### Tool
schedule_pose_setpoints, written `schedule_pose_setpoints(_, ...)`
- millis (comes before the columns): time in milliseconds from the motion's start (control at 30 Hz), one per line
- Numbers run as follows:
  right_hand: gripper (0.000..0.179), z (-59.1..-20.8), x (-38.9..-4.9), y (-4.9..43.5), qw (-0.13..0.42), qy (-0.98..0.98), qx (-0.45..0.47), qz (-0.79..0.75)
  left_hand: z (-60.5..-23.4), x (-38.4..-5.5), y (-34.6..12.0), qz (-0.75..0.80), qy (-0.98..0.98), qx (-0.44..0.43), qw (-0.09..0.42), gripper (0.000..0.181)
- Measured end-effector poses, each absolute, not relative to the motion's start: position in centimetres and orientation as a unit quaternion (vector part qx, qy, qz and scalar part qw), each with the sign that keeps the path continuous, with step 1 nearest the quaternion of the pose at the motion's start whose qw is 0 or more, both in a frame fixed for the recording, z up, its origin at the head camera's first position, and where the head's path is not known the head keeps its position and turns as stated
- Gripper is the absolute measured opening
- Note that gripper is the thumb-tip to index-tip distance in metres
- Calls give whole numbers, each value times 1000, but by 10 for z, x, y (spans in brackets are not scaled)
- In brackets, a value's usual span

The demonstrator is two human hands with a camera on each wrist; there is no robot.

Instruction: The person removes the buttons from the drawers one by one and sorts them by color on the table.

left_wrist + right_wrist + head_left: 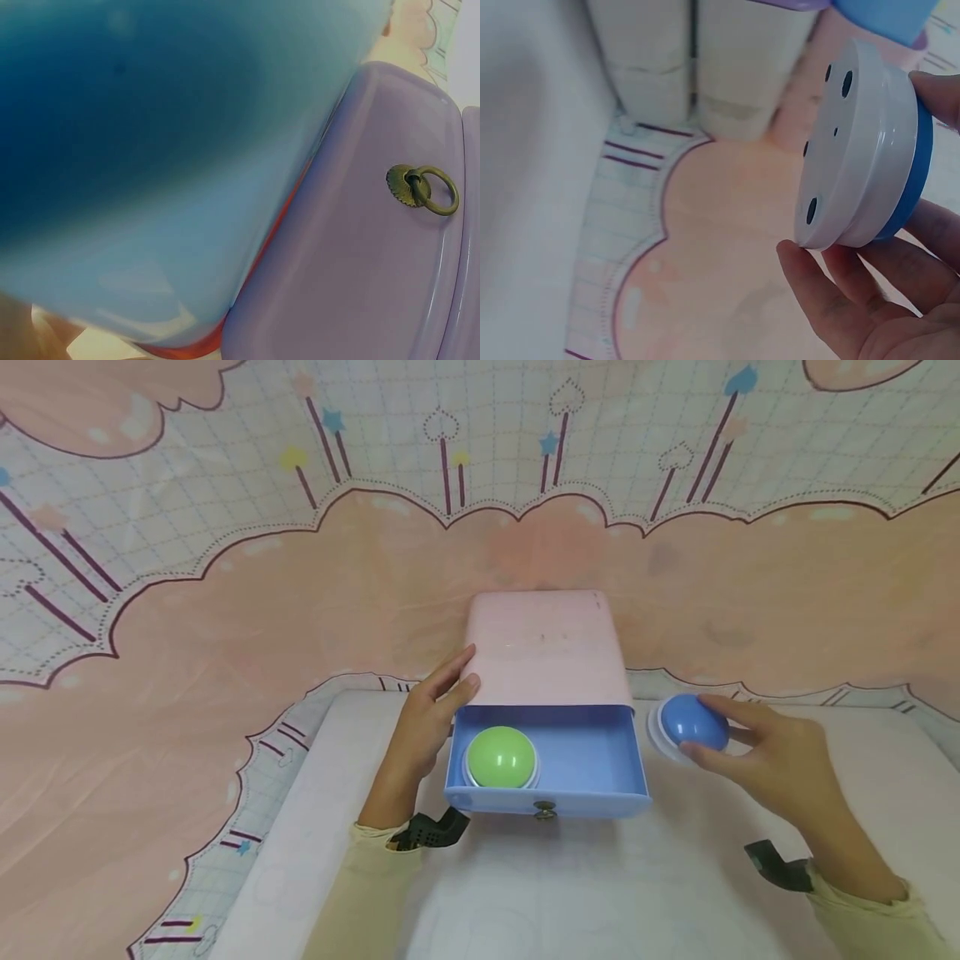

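A small cabinet with a pink top (543,647) has its blue top drawer (588,743) pulled out. A green dome push button (501,757) with a white base sits in the drawer's left part. My left hand (420,727) rests against the cabinet's left side, fingers extended. Right of the drawer, my right hand (787,760) pinches a blue dome push button (693,722) between thumb and fingers. In the right wrist view the white base (840,157) of that button shows several dark holes, and the button is tilted on edge.
Below the pulled-out drawer, the left wrist view shows a purple drawer front (337,240) with a brass ring pull (442,191). The cabinet stands on a white tabletop (540,893). Behind it hangs a peach, cloud-patterned cloth (360,585). Dark straps (431,831) circle both wrists.
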State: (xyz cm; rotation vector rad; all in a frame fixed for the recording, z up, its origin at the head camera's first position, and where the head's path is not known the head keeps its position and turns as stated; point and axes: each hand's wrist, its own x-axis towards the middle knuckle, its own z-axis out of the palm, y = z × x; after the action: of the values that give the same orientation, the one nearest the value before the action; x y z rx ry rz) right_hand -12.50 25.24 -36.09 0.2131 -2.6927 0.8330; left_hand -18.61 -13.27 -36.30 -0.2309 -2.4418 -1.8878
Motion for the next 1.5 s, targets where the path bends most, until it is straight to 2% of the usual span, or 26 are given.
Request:
schedule_pose_setpoints(133,72,-370,-126,254,131,-943,59,299,-363,-186,-133,-613,-786,-79,24,53)
schedule_pose_setpoints(367,69,-386,-131,254,126,-943,78,297,-363,-186,-132,-611,-788,-77,23,53)
schedule_pose_setpoints(633,81,-402,-134,245,52,-954,50,291,-364,-186,-133,-610,-788,-76,27,54)
schedule_pose_setpoints(867,85,-413,-134,242,28,-955,45,291,-364,-186,-132,-609,-790,-72,24,52)
schedule_pose_setpoints(1500,71,-436,-137,238,-32,-960,37,275,-364,-188,-133,-619,-781,-75,15,51)
